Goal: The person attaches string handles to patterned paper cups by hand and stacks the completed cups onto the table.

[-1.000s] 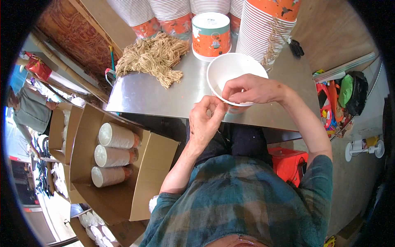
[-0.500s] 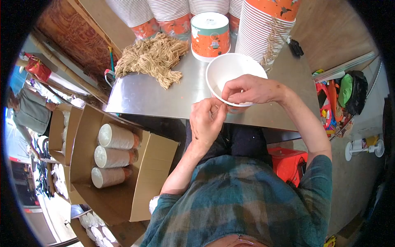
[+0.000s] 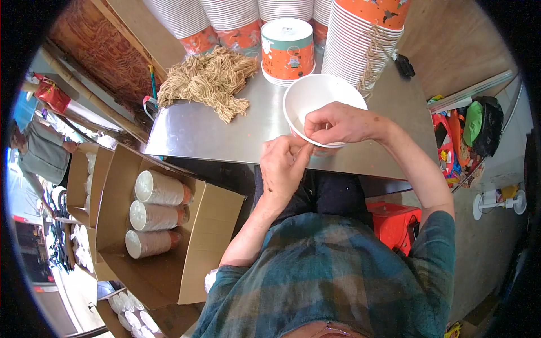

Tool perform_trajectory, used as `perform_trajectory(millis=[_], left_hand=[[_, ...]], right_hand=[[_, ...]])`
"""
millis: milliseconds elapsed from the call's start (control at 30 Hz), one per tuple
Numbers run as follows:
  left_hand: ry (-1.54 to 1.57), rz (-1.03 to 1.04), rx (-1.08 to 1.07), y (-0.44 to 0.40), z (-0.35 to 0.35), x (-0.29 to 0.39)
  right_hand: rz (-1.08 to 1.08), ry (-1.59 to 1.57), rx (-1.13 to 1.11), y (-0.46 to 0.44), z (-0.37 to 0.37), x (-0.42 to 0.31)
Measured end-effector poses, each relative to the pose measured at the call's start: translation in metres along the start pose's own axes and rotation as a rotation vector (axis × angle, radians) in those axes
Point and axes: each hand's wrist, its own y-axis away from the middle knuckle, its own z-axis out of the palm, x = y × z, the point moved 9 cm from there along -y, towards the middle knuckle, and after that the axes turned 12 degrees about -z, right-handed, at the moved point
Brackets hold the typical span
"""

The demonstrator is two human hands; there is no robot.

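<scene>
A white-lined paper bucket (image 3: 329,93) stands mouth up near the front edge of the metal table, its orange outside mostly hidden. My left hand (image 3: 282,169) is closed in a pinch against the outside of its near rim. My right hand (image 3: 349,124) reaches over the rim, with thumb and fingers pinched together just inside. What either pinch holds is too small to make out. A loose heap of tan cord (image 3: 208,81) lies to the left. Behind the bucket, an orange and green paper bucket (image 3: 288,53) sits upside down.
A tall stack of nested buckets (image 3: 360,56) with cords hanging down stands at right, more stacks (image 3: 225,14) behind. At lower left an open cardboard box (image 3: 211,225) holds wrapped bucket stacks (image 3: 155,217). Another person (image 3: 45,149) is at far left. A red stool-like object (image 3: 394,225) is below.
My left fingers have shifted slightly at the rim and draw closer together. The right hand keeps its pinch at nearly the same spot. The bucket stays in place.
</scene>
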Motion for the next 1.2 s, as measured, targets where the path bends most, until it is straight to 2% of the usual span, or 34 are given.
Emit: perform_trajectory(millis=[33, 67, 133, 167, 200, 233, 333, 367, 433, 500, 533, 733, 833, 967, 1033, 1167, 1200], left_hand=[[0.103, -0.119, -0.05, -0.001, 0.004, -0.01], [0.103, -0.119, -0.05, 0.0, 0.002, -0.01], [0.418, -0.493, -0.3, 0.004, 0.017, -0.032], [0.418, -0.493, -0.3, 0.006, 0.014, -0.034], [0.485, -0.557, -0.354, 0.01, 0.018, -0.042], [0.553, -0.62, -0.407, 0.016, 0.022, -0.048], [0.733, -0.643, -0.43, 0.021, 0.025, -0.055], [0.734, -0.645, -0.431, 0.022, 0.025, -0.055], [0.75, -0.647, -0.462, 0.023, 0.025, -0.053], [0.769, -0.673, -0.489, 0.024, 0.022, -0.049], [0.792, -0.695, -0.516, 0.025, 0.023, -0.048], [0.959, -0.776, -0.589, 0.026, 0.023, -0.046], [1.048, -0.737, -0.607, 0.027, 0.024, -0.04], [1.008, -0.735, -0.605, 0.028, 0.023, -0.035], [0.818, -0.667, -0.484, 0.024, 0.014, -0.028], [0.639, -0.621, -0.405, 0.026, 0.01, -0.044], [0.396, -0.436, -0.275, 0.018, -0.002, -0.037]], right_hand=[[0.0, 0.0, 0.0, 0.0, -0.001, 0.002], [-0.003, 0.107, 0.044, 0.0, -0.008, 0.003], [-0.027, 0.246, 0.207, 0.004, -0.029, 0.01], [-0.05, 0.278, 0.325, 0.007, -0.042, 0.012], [0.049, 0.241, 0.405, 0.012, -0.051, 0.013], [0.049, 0.241, 0.404, 0.012, -0.05, 0.011], [-0.184, 0.037, 0.795, 0.025, -0.067, -0.015], [-0.182, 0.036, 0.795, 0.027, -0.059, -0.024], [-0.299, 0.313, 0.832, 0.037, -0.041, -0.077], [-0.509, 0.519, 0.604, 0.032, 0.0, -0.097], [-0.636, 0.726, 0.51, 0.032, 0.021, -0.107], [-0.591, 0.988, 0.408, 0.048, 0.047, -0.101], [-0.566, 1.076, 0.407, 0.05, 0.049, -0.094], [-0.529, 1.156, 0.425, 0.051, 0.049, -0.091], [-0.528, 1.165, 0.429, 0.05, 0.049, -0.09], [-0.524, 1.137, 0.439, 0.049, 0.049, -0.086], [-0.525, 1.137, 0.439, 0.048, 0.045, -0.086]])
